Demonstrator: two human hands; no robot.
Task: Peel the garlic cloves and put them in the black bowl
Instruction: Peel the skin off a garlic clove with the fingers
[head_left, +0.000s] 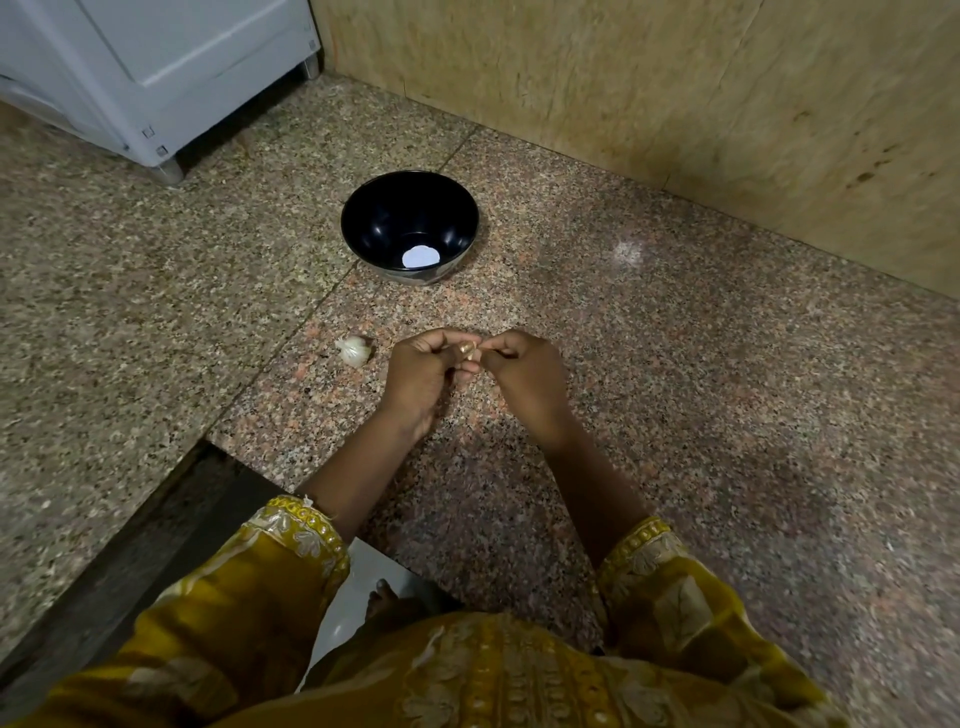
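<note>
Yellow sleeves (291, 566), left hand (415, 379) and right hand (525, 378) pinching one garlic clove (466, 351), black bowl (405, 210) beyond

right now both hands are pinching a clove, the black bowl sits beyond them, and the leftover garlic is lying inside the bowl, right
Not quite. The leftover garlic is not inside the black bowl. The head view shows it lying on the stone surface, just beside the left hand. The rest holds: the left hand and right hand pinch a clove, and the bowl sits beyond them.
</note>
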